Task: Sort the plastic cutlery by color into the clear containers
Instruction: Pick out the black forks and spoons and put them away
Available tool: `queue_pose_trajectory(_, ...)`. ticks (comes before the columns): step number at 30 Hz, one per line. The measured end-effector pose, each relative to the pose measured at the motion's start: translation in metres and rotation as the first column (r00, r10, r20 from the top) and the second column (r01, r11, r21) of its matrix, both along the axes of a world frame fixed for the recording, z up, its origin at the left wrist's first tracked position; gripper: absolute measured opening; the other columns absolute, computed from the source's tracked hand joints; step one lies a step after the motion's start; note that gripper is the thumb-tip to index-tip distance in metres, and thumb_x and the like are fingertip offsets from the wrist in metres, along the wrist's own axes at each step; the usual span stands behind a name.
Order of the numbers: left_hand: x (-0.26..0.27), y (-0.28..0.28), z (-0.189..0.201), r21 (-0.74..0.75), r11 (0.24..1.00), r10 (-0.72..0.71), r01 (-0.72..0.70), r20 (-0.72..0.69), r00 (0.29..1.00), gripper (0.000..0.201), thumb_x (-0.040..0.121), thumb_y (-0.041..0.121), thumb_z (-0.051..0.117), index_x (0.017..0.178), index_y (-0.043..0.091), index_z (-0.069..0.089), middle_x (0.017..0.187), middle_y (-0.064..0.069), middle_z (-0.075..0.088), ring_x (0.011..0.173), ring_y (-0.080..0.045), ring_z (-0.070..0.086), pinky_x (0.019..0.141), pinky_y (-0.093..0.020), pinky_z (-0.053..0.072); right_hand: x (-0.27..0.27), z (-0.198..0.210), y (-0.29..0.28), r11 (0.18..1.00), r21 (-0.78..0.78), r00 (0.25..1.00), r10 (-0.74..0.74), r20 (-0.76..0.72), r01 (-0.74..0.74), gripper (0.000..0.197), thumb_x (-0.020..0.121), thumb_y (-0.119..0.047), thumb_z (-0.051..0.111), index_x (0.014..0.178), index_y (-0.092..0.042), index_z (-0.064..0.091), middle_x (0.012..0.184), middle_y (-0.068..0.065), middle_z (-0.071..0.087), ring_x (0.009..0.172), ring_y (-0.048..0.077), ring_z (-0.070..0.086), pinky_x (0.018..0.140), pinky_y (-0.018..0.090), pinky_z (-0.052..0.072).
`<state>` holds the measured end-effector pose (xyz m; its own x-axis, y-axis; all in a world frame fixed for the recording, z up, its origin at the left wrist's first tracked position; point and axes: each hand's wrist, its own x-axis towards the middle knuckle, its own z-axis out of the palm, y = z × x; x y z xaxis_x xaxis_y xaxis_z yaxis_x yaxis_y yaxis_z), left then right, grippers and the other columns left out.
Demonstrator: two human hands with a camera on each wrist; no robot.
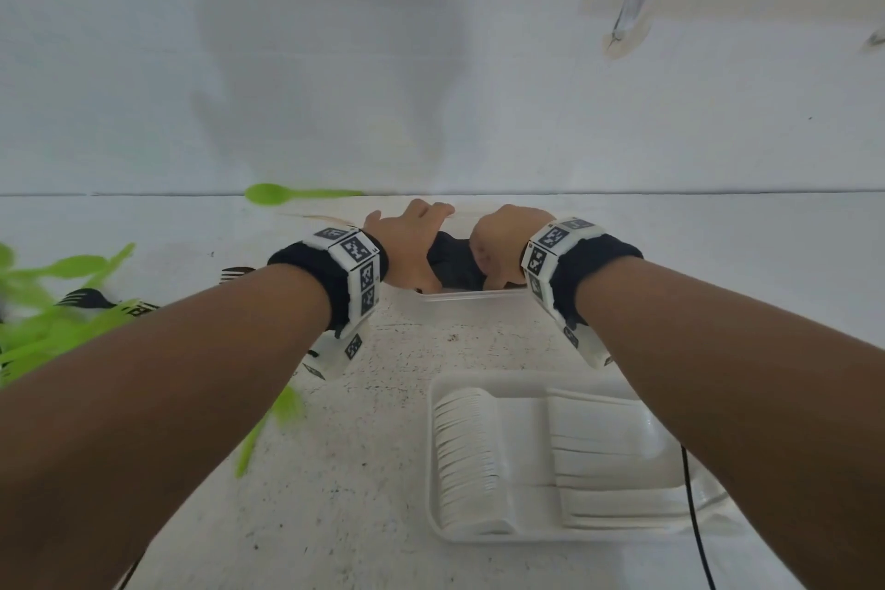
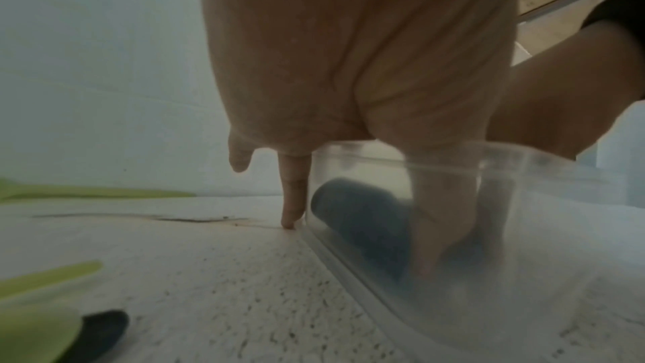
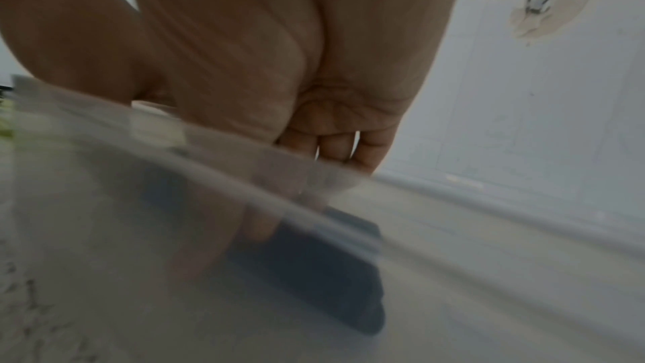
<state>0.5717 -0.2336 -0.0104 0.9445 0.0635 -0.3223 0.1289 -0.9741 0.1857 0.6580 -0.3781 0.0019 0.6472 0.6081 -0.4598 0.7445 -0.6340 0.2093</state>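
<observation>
A clear container (image 1: 471,297) stands at the table's far middle with a stack of black cutlery (image 1: 455,266) inside. Both hands reach into it from above. My left hand (image 1: 407,244) has its thumb down inside against the black cutlery (image 2: 359,225), while one straight finger (image 2: 293,203) stands outside the container's wall (image 2: 506,300), touching the table. My right hand (image 1: 498,247) is bent downward; its fingers (image 3: 265,225) and thumb close round one end of the black stack (image 3: 314,272), seen blurred through the container's wall (image 3: 104,175).
A nearer clear container (image 1: 438,470) holds rows of white cutlery. Loose green cutlery (image 1: 57,302) and black forks (image 1: 91,297) lie at the left. One green spoon (image 1: 287,194) rests by the wall. A black cable (image 1: 694,517) runs along the right.
</observation>
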Motion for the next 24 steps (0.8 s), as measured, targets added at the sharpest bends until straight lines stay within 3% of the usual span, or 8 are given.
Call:
queue_pose_trajectory(4, -0.002, -0.001, 0.002, -0.011, 1.000, 0.009, -0.009, 0.007, 1.000, 0.110, 0.075, 0.042, 0.082, 0.159, 0.028, 0.011, 0.160, -0.003, 0.025, 0.137, -0.032, 0.045, 0.120, -0.057, 0.021, -0.003, 0.003, -0.007, 0.994, 0.106, 1.000, -0.008, -0.025, 0.011, 0.021, 0.080, -0.037, 0.078, 0.085, -0.019, 0.070, 0.085, 0.000, 0.072, 0.071, 0.019, 0.066, 0.052, 0.025, 0.041)
queue_pose_trajectory(7, -0.005, 0.002, 0.012, -0.114, 0.993, 0.011, -0.015, -0.038, 0.999, 0.117, 0.079, 0.042, 0.083, 0.163, 0.026, 0.003, 0.167, -0.003, 0.012, 0.149, -0.028, 0.028, 0.122, -0.050, 0.024, -0.009, 0.015, -0.017, 0.985, 0.173, 0.997, -0.001, -0.071, 0.014, 0.035, 0.077, -0.049, 0.079, 0.089, -0.018, 0.069, 0.092, 0.000, 0.072, 0.081, 0.021, 0.067, 0.062, 0.029, 0.049)
queue_pose_trajectory(10, -0.016, 0.013, 0.023, -0.251, 0.961, 0.111, -0.118, -0.043, 0.993, 0.119, 0.081, 0.052, 0.080, 0.164, 0.023, 0.000, 0.171, -0.003, 0.004, 0.156, -0.022, 0.012, 0.124, -0.043, 0.020, -0.016, 0.034, -0.021, 0.949, 0.304, 0.993, -0.048, -0.106, 0.079, 0.045, 0.083, -0.061, 0.071, 0.097, -0.018, 0.070, 0.099, 0.000, 0.071, 0.092, 0.023, 0.067, 0.079, 0.034, 0.055)
queue_pose_trajectory(13, -0.035, 0.033, 0.036, -0.249, 0.948, 0.214, -0.196, 0.046, 0.976, 0.102, 0.089, 0.053, 0.072, 0.163, 0.022, 0.010, 0.167, -0.012, 0.016, 0.150, -0.029, 0.028, 0.120, -0.046, 0.030, -0.023, 0.048, -0.018, 0.857, 0.481, 0.979, -0.117, -0.169, 0.186, 0.048, 0.089, -0.066, 0.061, 0.115, -0.026, 0.060, 0.117, -0.002, 0.067, 0.102, 0.021, 0.062, 0.093, 0.039, 0.051)
queue_pose_trajectory(15, -0.054, 0.046, 0.046, -0.216, 0.949, 0.250, -0.229, 0.079, 0.965, 0.091, 0.092, 0.050, 0.070, 0.161, 0.021, 0.019, 0.161, -0.014, 0.029, 0.143, -0.030, 0.039, 0.115, -0.045, 0.037, -0.033, 0.057, -0.009, 0.804, 0.536, 0.954, -0.123, -0.275, 0.259, 0.065, 0.090, -0.068, 0.060, 0.141, -0.030, 0.046, 0.135, 0.002, 0.060, 0.117, 0.025, 0.059, 0.101, 0.039, 0.046)
queue_pose_trajectory(17, -0.077, 0.057, 0.056, -0.188, 0.945, 0.290, -0.269, 0.099, 0.952, 0.084, 0.092, 0.051, 0.069, 0.159, 0.021, 0.027, 0.156, -0.012, 0.039, 0.136, -0.028, 0.047, 0.112, -0.043, 0.040, -0.050, 0.064, 0.003, 0.774, 0.561, 0.930, -0.098, -0.353, 0.294, 0.084, 0.089, -0.070, 0.060, 0.157, -0.031, 0.027, 0.149, 0.007, 0.052, 0.131, 0.030, 0.053, 0.108, 0.040, 0.040)
queue_pose_trajectory(19, -0.103, 0.065, 0.065, -0.162, 0.935, 0.332, -0.315, 0.095, 0.938, 0.078, 0.093, 0.052, 0.068, 0.155, 0.021, 0.034, 0.149, -0.008, 0.049, 0.129, -0.025, 0.053, 0.108, -0.037, 0.042, -0.070, 0.068, 0.019, 0.763, 0.584, 0.928, -0.056, -0.369, 0.278, 0.088, 0.087, -0.071, 0.060, 0.158, -0.031, 0.025, 0.150, 0.007, 0.051, 0.134, 0.030, 0.051, 0.110, 0.040, 0.040)
queue_pose_trajectory(24, -0.170, 0.086, 0.069, -0.073, 0.900, 0.434, -0.430, 0.045, 0.900, 0.059, 0.092, 0.054, 0.065, 0.141, 0.025, 0.051, 0.136, 0.001, 0.060, 0.121, -0.020, 0.054, 0.101, -0.032, 0.042, -0.123, 0.059, 0.060, 0.815, 0.559, 0.942, 0.051, -0.332, 0.153, 0.074, 0.089, -0.066, 0.062, 0.149, -0.027, 0.044, 0.146, 0.002, 0.054, 0.133, 0.023, 0.051, 0.108, 0.035, 0.040)
